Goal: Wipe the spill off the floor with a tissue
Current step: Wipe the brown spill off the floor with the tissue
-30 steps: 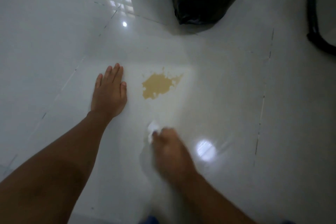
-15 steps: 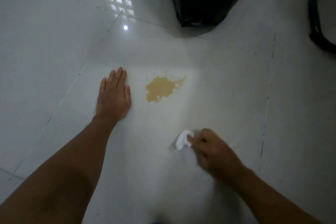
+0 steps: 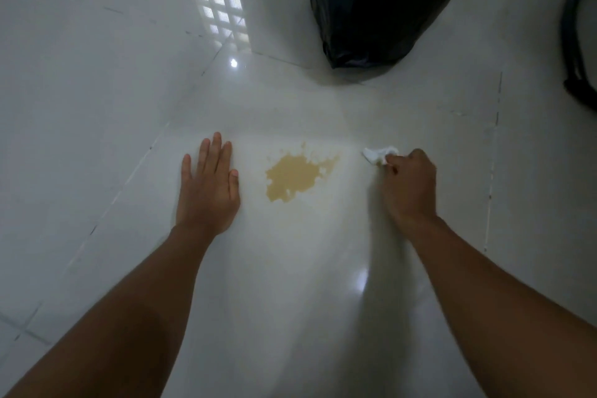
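- Left hand [image 3: 208,186] lies flat on the floor [image 3: 97,107], fingers spread, left of the spill [image 3: 295,176].
- Right hand [image 3: 408,186] pinches a tissue [image 3: 376,153] just right of the spill.
- Black bag [image 3: 381,0] beyond.

two bare hands, a left hand [image 3: 208,184] and a right hand [image 3: 408,186], are showing, with one tissue [image 3: 377,153], one spill [image 3: 297,173], one black bag [image 3: 381,0].

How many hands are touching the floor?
1 for sure: the left hand lies flat beside the spill. The right hand grips a tissue; its contact with the floor is unclear.
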The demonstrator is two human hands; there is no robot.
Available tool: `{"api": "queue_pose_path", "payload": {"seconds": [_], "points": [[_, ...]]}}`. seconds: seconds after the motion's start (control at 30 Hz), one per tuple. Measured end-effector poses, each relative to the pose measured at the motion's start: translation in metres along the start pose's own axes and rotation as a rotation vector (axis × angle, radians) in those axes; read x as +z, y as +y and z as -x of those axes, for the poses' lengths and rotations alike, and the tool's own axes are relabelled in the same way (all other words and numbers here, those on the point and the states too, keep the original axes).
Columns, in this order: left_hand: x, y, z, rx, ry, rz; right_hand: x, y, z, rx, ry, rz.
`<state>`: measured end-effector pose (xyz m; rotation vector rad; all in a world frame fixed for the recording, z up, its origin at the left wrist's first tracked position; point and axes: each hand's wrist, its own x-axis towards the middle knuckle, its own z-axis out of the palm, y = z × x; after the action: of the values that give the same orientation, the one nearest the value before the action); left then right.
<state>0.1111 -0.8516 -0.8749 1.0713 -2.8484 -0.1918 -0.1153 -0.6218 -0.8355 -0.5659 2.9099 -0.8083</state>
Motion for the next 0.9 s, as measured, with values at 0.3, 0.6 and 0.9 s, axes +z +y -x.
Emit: {"api": "queue_pose_path", "payload": {"seconds": [0.3,0.6,0.9], "points": [[-0.02,-0.024,-0.016,0.114,-0.048,0.06,0.0,-0.016,-0.008,-0.177,-0.084,0.119],[-0.019,-0.044,-0.034,0.14,-0.057,0.024,0.051,-0.115,-0.09,-0.37,-0.308,0.222],[-0.012,-0.044,-0.031,0.11,-0.052,0.024,0.074,-0.156,-0.025,-0.841,-0.507,0.17]]}}
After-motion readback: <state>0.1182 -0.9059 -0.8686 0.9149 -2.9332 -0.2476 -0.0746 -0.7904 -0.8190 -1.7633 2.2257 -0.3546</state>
